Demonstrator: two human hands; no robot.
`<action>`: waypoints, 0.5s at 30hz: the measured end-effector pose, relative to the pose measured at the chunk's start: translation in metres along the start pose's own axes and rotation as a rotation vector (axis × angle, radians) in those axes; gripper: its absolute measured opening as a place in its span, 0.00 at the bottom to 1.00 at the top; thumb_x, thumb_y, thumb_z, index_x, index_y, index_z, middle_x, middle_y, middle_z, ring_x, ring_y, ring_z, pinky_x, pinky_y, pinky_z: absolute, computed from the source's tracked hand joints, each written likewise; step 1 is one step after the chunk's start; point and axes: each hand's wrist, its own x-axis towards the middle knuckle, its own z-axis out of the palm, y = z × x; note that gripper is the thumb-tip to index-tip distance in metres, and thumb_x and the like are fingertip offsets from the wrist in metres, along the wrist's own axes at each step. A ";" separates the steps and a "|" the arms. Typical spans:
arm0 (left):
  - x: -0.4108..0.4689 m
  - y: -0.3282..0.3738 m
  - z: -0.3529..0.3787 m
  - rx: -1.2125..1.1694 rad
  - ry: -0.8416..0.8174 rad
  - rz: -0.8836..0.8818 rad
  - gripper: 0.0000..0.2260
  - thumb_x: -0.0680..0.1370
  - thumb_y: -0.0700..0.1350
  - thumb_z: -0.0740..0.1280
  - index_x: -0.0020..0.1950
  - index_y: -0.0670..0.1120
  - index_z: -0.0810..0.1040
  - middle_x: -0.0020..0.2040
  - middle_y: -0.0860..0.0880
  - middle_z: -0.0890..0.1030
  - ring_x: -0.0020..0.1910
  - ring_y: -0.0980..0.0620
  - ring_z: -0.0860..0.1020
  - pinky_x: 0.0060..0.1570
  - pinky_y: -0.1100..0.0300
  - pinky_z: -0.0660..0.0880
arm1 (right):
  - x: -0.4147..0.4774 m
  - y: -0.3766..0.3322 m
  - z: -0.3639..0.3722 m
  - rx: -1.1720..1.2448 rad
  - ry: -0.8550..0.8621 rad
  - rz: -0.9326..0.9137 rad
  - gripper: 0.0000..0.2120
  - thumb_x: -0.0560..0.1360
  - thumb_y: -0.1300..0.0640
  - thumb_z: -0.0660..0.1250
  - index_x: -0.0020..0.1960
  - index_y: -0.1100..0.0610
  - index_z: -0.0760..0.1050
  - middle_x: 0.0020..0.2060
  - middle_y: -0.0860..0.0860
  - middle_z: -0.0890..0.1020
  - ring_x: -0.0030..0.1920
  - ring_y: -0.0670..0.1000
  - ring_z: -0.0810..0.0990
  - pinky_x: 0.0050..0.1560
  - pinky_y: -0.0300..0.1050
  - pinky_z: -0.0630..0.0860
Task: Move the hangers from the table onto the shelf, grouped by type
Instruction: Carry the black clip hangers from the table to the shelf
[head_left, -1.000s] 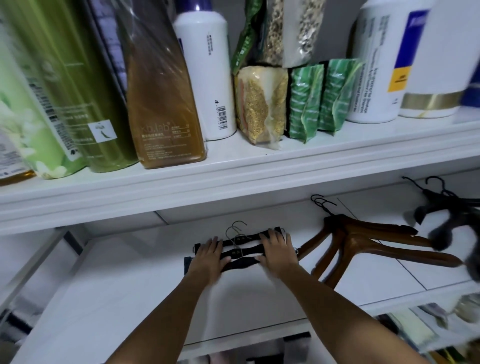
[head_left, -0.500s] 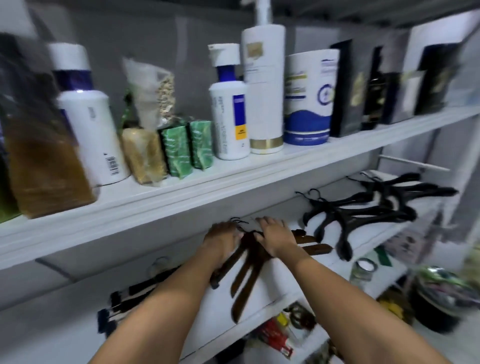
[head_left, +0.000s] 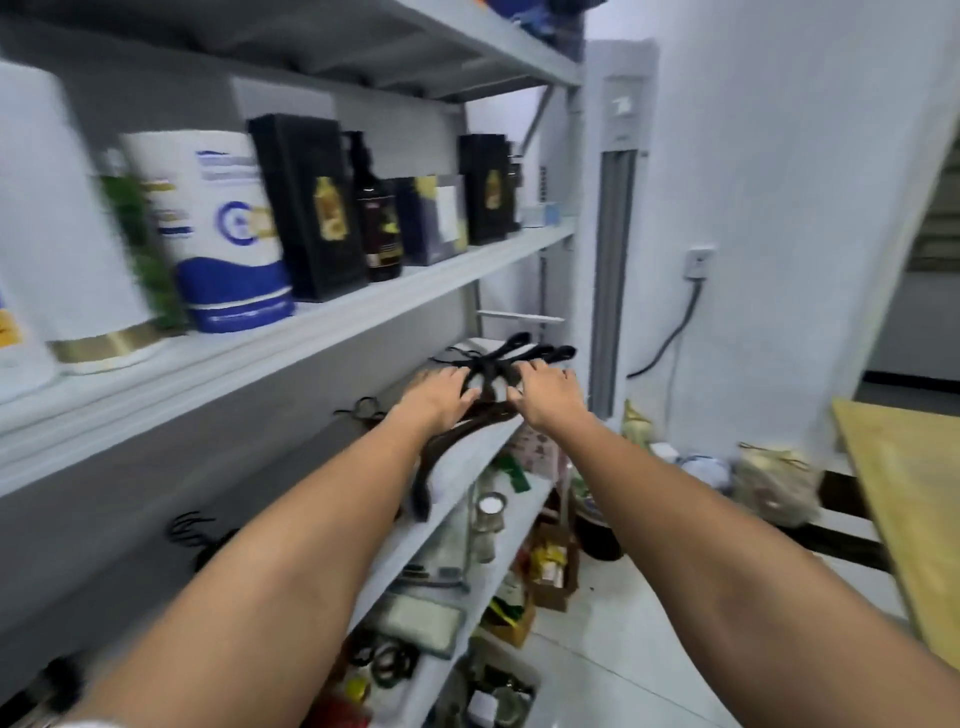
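Observation:
A pile of black hangers lies at the far right end of the white middle shelf. My left hand and my right hand rest against this pile from either side, fingers bent over it, not lifting it. Just in front of the hands lie brown wooden hangers, one arm reaching over the shelf's front edge. Further left on the same shelf, dark wire hooks of other hangers show behind my left forearm; their bodies are hidden.
The upper shelf carries a white tub, black boxes and a dark bottle. The lower shelves hold jars and clutter. A tall white air conditioner stands past the shelf's end. A wooden table is at the right.
My view and both hands have moved right along the shelf: from the clip hangers, over the brown wooden hangers, to the black hangers at the far end.

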 end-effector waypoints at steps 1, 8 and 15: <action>0.016 0.019 0.002 0.007 0.019 0.049 0.23 0.82 0.54 0.53 0.73 0.43 0.64 0.72 0.43 0.67 0.71 0.45 0.66 0.71 0.51 0.60 | 0.000 0.024 -0.006 -0.007 -0.001 0.032 0.21 0.79 0.49 0.56 0.70 0.56 0.67 0.66 0.56 0.72 0.66 0.59 0.71 0.66 0.54 0.63; 0.116 0.184 0.016 0.047 0.025 0.317 0.24 0.83 0.54 0.50 0.75 0.42 0.60 0.73 0.44 0.66 0.72 0.44 0.65 0.71 0.51 0.60 | -0.009 0.205 -0.034 -0.058 0.043 0.289 0.23 0.79 0.50 0.56 0.71 0.56 0.66 0.67 0.57 0.72 0.66 0.59 0.71 0.66 0.53 0.63; 0.165 0.349 0.054 0.043 -0.064 0.534 0.25 0.83 0.55 0.49 0.77 0.45 0.55 0.76 0.46 0.60 0.74 0.45 0.60 0.73 0.51 0.56 | -0.064 0.357 -0.037 -0.102 0.020 0.550 0.22 0.79 0.51 0.57 0.72 0.55 0.65 0.67 0.56 0.70 0.66 0.58 0.70 0.66 0.52 0.63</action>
